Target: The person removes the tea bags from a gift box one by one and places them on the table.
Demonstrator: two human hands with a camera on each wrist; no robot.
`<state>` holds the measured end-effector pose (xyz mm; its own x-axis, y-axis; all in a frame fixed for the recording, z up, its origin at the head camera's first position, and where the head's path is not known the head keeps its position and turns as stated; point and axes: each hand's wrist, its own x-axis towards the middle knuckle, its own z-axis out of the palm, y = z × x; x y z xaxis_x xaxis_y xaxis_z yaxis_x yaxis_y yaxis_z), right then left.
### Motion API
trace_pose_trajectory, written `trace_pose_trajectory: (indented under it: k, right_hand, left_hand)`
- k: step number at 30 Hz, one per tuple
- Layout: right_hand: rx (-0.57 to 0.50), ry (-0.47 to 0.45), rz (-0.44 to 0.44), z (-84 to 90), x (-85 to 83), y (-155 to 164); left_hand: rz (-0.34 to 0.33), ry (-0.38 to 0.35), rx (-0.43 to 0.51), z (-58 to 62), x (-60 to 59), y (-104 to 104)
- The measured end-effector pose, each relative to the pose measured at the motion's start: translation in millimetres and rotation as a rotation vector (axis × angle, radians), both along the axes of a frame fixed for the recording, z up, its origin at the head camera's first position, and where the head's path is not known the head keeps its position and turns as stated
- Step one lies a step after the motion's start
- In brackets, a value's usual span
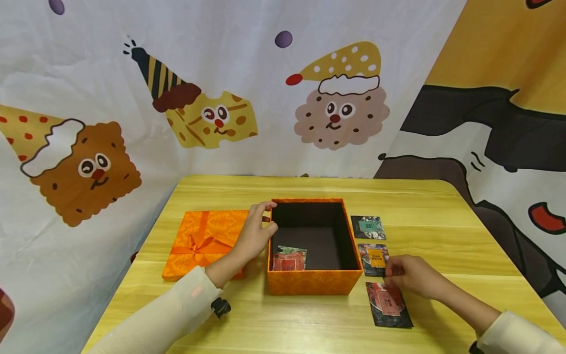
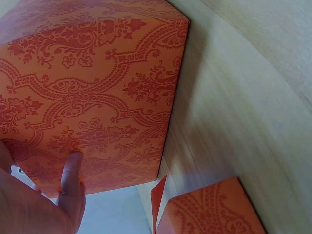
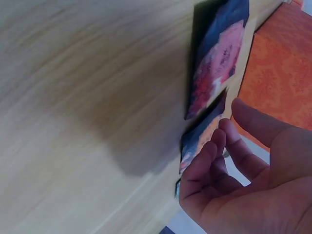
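A flat, rectangular black packet with a red label (image 1: 389,306) is seen on the pale wood-grain bench (image 1: 318,324), right of the open orange patterned box (image 1: 315,283). Just beyond it, a similar packet with an orange label (image 1: 373,258) is laid. Over their adjoining edges the right hand (image 1: 413,276) is poised, its grip slightly parted and empty; contact cannot be confirmed. Pick-up is judged in hand: one edge is best pinched, the neighbour left undisturbed. The box's left rim is held by the left hand (image 1: 256,233), thumb and fingers curled round it; light pressure is advised. Farther left, a square orange lid with a ribbon bow (image 1: 221,221) is set.
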<state>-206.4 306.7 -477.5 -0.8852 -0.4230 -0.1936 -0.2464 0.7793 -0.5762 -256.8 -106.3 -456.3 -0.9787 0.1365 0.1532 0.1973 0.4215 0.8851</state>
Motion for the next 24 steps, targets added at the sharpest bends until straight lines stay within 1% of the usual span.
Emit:
trace_pose_trajectory:
  k: [4,7,9,13,15,20,24]
  right_hand:
    - [-0.054,-0.012,-0.011,5.8,-2.3,-0.1]
    - [-0.114,-0.052,-0.022,12.0,-4.9,-1.7]
    - [-0.158,-0.092,-0.029,16.5,-7.6,-3.6]
    - [-0.272,-0.21,-0.029,28.1,-12.6,-8.7]
    - [-0.313,-0.245,-0.032,33.7,-14.9,-11.8]
    - [-0.363,-0.256,-0.028,46.8,-19.9,-20.8]
    - [-0.374,-0.24,-0.011,57.7,-22.7,-27.7]
  left_hand:
    - [0.001,-0.001,0.0,0.8,0.5,0.0]
    - [0.0,0.001,0.002,0.9,0.5,0.1]
    - [-0.001,0.003,0.004,0.9,0.6,0.2]
    - [-0.002,0.006,0.001,1.0,0.7,0.1]
    - [-0.002,0.009,0.0,1.0,0.7,0.2]
    - [-0.003,0.016,0.002,0.8,0.7,0.2]
    - [0.0,0.011,0.0,1.3,1.1,0.2]
